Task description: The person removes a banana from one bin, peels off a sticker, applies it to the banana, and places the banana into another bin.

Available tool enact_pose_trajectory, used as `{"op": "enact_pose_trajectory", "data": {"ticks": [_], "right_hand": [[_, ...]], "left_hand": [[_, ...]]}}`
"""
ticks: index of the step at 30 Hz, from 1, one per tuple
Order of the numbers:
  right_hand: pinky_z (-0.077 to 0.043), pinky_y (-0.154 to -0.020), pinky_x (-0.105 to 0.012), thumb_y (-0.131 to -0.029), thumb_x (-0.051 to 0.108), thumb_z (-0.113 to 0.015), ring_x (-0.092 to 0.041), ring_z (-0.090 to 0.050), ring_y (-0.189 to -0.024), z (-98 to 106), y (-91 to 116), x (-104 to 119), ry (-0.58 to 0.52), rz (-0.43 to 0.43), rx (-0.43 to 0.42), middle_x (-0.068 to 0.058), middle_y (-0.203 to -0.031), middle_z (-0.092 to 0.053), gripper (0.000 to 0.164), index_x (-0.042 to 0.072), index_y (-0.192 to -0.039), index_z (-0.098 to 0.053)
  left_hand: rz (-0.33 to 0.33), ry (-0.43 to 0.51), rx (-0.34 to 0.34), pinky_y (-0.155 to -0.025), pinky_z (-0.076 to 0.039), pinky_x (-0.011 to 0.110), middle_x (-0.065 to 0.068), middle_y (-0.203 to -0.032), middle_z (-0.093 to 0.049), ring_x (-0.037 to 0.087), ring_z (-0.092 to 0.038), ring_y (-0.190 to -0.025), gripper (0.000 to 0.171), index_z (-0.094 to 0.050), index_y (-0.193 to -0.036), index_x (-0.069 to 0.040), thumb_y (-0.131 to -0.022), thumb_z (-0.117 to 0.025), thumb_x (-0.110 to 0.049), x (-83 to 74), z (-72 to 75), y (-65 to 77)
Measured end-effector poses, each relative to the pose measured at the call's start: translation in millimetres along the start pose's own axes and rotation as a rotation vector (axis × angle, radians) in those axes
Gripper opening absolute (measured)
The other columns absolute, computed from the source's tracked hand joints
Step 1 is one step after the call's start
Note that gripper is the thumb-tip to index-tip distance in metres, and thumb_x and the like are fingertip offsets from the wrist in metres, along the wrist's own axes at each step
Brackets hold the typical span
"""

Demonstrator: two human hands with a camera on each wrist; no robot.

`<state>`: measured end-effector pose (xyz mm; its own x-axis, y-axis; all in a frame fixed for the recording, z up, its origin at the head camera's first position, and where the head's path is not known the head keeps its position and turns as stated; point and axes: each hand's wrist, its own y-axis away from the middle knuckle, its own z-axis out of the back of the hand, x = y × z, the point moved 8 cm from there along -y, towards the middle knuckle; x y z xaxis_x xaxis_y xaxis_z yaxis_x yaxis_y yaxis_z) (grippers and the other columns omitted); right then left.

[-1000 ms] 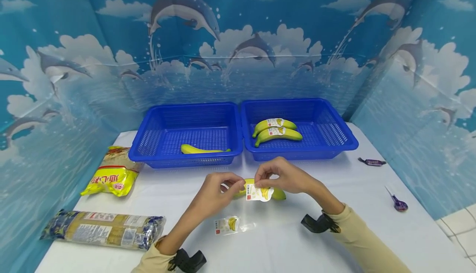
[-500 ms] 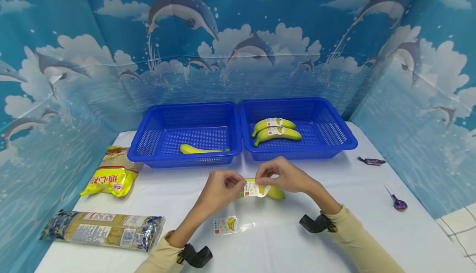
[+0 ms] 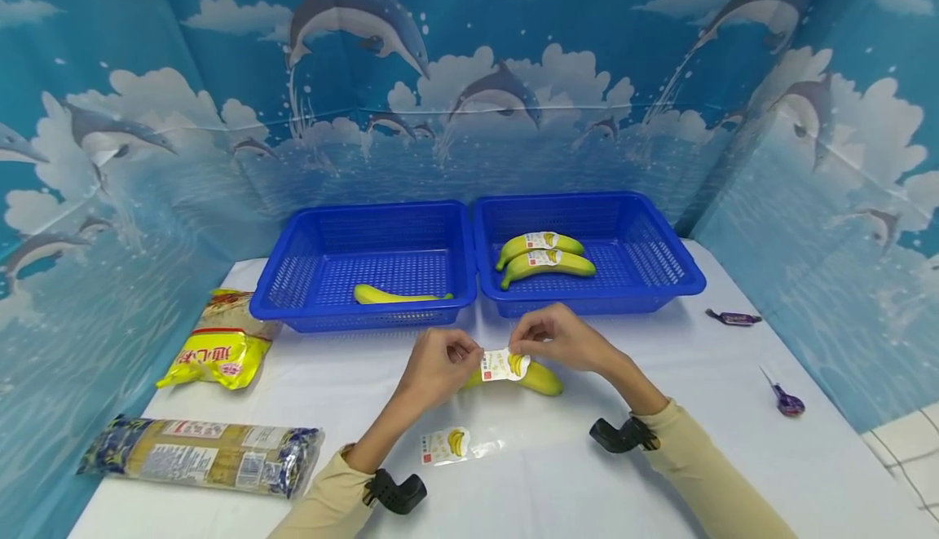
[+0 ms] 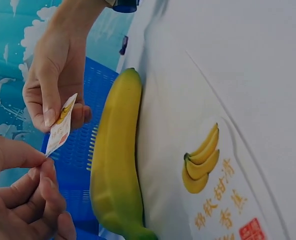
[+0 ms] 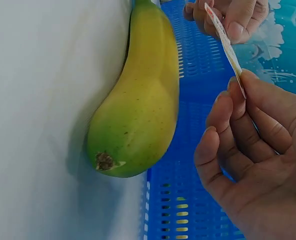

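Between both hands a white banana sticker [image 3: 504,365] is stretched, held above a yellow-green banana [image 3: 541,379] lying on the table. My left hand [image 3: 438,368] pinches its left end between thumb and forefinger; my right hand [image 3: 561,338] pinches the right end the same way. Both wrist views show a gap between the sticker [image 4: 62,124] and the banana [image 4: 119,155], so they are apart. In the right wrist view the banana's blunt tip [image 5: 105,161] points toward the camera. Nearer the body, a second banana sticker [image 3: 444,445] lies on a clear backing sheet [image 3: 513,435].
Behind the hands stand two blue baskets: the left basket [image 3: 293,311] holds one banana [image 3: 389,295], the right basket [image 3: 678,278] two stickered bananas [image 3: 550,265]. A yellow food bag [image 3: 220,351] and a noodle pack [image 3: 201,453] lie left; a wrapped candy [image 3: 734,319] and a lollipop [image 3: 788,403] lie right.
The sticker has risen slightly and moved a little away from the body with both hands, so more of the banana shows below it. The left forearm has shifted right.
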<state>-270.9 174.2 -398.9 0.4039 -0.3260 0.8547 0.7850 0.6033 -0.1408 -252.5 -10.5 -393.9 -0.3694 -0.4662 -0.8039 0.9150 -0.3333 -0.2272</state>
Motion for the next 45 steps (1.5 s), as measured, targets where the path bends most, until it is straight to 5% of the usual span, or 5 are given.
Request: {"op": "enact_pose_trajectory", "data": {"ticks": [9, 31, 45], "right_hand": [[-0.061, -0.079, -0.027, -0.099, 0.004, -0.077, -0.015, -0.069, -0.083, -3, -5, -9, 0.057, -0.046, -0.037, -0.006, -0.094, -0.078, 0.004, 0.003, -0.096, -0.080], [-0.059, -0.072, -0.025, -0.095, 0.003, -0.081, -0.011, -0.065, -0.078, -6, -4, -21, 0.122, -0.066, -0.073, -0.003, -0.088, -0.076, 0.003, 0.002, -0.093, -0.079], [-0.058, -0.072, -0.026, -0.091, 0.001, -0.084, -0.010, -0.065, -0.078, -5, -3, -22, 0.175, -0.042, -0.112, 0.001, -0.085, -0.074, 0.006, 0.004, -0.093, -0.079]], "left_hand": [[0.048, -0.056, -0.012, -0.066, -0.050, 0.026, 0.000, -0.078, -0.070, 0.011, -0.058, -0.072, 0.008, -0.080, -0.086, -0.007, -0.093, -0.075, -0.006, 10.4, -4.1, -1.6], [0.048, -0.109, -0.039, -0.058, -0.042, 0.021, -0.006, -0.069, -0.061, 0.006, -0.051, -0.063, 0.012, -0.075, -0.082, -0.008, -0.092, -0.074, -0.002, 22.9, -16.8, -4.4], [-0.015, -0.139, -0.060, -0.059, -0.045, 0.022, -0.005, -0.071, -0.061, 0.006, -0.051, -0.064, 0.013, -0.071, -0.084, -0.008, -0.088, -0.077, 0.003, 18.3, -16.1, -3.5]]}}
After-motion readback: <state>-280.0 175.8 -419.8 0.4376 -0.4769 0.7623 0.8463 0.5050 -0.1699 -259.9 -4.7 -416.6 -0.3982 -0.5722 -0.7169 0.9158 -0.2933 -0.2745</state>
